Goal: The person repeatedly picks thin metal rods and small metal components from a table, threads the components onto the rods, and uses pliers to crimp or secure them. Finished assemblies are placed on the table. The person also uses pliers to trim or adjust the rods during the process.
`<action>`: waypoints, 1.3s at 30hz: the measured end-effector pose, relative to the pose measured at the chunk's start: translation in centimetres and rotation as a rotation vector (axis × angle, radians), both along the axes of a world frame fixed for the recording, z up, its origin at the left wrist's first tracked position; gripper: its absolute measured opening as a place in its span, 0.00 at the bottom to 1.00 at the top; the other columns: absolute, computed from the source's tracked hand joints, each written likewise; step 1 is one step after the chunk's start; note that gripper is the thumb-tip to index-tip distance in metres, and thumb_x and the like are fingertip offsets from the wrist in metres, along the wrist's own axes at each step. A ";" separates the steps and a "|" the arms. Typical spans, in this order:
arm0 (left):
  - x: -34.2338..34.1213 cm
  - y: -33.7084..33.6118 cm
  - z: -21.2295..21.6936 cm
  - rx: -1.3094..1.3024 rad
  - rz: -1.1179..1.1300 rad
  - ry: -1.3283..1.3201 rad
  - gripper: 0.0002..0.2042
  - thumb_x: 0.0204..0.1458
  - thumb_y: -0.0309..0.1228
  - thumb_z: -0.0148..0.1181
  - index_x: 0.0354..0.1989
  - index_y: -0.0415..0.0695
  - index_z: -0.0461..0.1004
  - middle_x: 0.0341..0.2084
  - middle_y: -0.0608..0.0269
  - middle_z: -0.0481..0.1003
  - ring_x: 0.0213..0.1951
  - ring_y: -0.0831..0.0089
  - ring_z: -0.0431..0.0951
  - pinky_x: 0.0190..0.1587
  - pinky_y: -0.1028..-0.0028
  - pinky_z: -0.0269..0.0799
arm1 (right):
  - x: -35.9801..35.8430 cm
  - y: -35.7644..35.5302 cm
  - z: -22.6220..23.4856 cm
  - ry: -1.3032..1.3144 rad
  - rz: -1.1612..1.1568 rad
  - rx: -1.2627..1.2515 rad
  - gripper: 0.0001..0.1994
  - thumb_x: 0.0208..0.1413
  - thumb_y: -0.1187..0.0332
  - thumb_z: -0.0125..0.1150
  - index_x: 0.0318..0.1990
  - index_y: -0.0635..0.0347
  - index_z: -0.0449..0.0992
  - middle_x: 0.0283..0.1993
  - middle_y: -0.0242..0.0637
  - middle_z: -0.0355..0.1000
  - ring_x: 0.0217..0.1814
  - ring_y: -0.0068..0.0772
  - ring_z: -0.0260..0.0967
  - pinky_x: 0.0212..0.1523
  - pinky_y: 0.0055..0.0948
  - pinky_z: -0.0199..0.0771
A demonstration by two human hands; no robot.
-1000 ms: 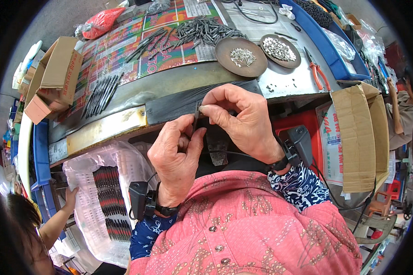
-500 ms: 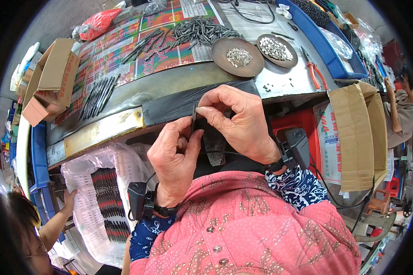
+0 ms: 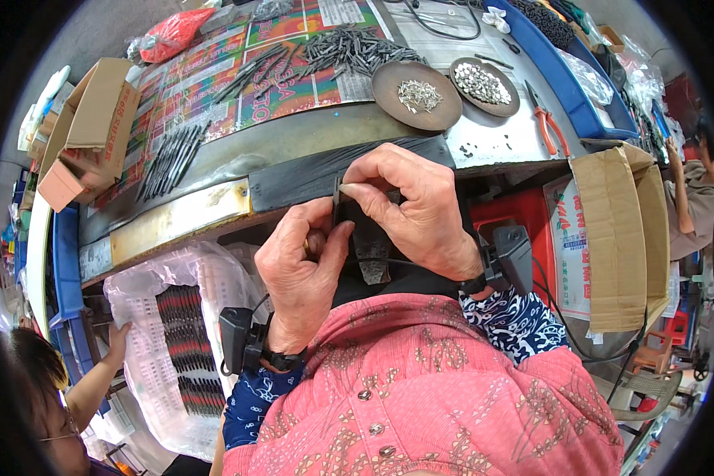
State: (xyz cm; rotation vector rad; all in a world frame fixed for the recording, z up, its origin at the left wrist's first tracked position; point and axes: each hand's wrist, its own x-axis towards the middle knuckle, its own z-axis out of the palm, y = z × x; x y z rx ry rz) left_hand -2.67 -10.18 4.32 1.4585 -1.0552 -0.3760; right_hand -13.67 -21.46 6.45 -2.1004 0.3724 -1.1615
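Over the front edge of the workbench, my left hand (image 3: pixel 301 258) pinches a slim black strip-like part (image 3: pixel 337 200) between thumb and fingers, its end pointing up. My right hand (image 3: pixel 412 210) meets it from the other side, thumb and forefinger closed at its upper end. Whatever tiny piece those right fingertips may hold is too small to make out. Beyond my hands, a brown round dish (image 3: pixel 385 99) carries a heap of small metal pins. Beside it, a smaller dish (image 3: pixel 484 110) holds silvery round pieces. A pile of similar black parts (image 3: pixel 357 49) lies farther back.
Red-handled pliers (image 3: pixel 549 131) lie right of the dishes, near a blue tray (image 3: pixel 567 103). Black parts (image 3: pixel 173 159) lie in a row at left by a cardboard box (image 3: pixel 95 119). Below, a co-worker's hand (image 3: pixel 119 341) touches a plastic-lined crate (image 3: pixel 147 381). Another carton (image 3: pixel 611 238) stands right.
My hands keep almost the same pose on the black part. The bench and dishes appear shifted slightly right in the view.
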 end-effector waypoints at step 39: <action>0.7 -0.1 -0.1 -0.007 -0.023 -0.156 0.13 0.43 0.16 0.64 0.38 0.37 0.75 0.24 0.66 0.71 0.17 0.84 0.63 0.21 0.83 0.61 | -0.2 0.0 0.4 0.054 0.071 0.525 0.05 0.51 0.75 0.63 0.32 0.68 0.75 0.28 0.33 0.73 0.28 0.17 0.68 0.28 0.21 0.70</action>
